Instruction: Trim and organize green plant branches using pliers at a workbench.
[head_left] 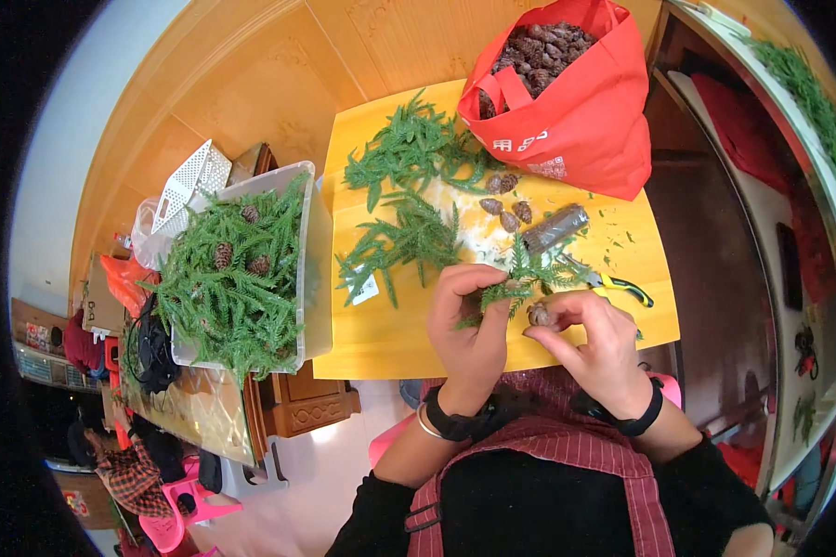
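Near the front edge of the yellow table, my left hand is closed around a green artificial pine sprig. My right hand pinches a small brown pine cone close to the sprig's stem. Several loose pine cones lie a little beyond my hands. Beside them rests a dark roll of tape or wire; which one I cannot tell. Yellow-and-black pliers lie just past my right hand. Two heaps of green sprigs spread over the table's left side.
At the back right stands a red bag full of pine cones. To the left, a clear plastic bin holds finished-looking green sprigs, some with cones. A white perforated basket sits behind it. Another person is at the far lower left.
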### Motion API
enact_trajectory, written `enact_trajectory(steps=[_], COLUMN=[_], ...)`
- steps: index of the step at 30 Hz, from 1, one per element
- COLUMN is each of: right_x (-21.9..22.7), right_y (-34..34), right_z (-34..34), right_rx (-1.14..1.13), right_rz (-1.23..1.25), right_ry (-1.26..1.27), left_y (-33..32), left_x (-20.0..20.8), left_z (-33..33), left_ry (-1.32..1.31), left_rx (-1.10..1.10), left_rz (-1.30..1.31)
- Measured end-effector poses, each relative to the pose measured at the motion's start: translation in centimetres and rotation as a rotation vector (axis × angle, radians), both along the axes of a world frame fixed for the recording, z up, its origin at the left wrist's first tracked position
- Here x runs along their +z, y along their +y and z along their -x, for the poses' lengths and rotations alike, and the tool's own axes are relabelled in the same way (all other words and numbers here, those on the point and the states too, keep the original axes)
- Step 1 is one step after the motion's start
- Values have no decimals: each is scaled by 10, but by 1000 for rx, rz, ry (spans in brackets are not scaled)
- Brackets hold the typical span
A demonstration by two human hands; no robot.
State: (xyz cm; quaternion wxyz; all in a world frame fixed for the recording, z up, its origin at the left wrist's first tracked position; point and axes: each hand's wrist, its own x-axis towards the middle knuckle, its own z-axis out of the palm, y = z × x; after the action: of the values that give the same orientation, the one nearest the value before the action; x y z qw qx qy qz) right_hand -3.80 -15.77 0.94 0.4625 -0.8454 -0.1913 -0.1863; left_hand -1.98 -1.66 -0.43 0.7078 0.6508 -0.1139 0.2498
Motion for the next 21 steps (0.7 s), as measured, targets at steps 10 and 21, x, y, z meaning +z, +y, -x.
enact_trajectory(steps=[10,21], right_x=[4,9], right_y=[3,3], right_z=[-6,-7], right_rx=[-23,-11], right_rz=[-35,-96], right_ry=[-17,-44], left_y=[-7,-5], left_x=[3,7], left_z=[3,1], left_ry=[38,78], left_rx=[-46,-113], left_rz=[26,34])
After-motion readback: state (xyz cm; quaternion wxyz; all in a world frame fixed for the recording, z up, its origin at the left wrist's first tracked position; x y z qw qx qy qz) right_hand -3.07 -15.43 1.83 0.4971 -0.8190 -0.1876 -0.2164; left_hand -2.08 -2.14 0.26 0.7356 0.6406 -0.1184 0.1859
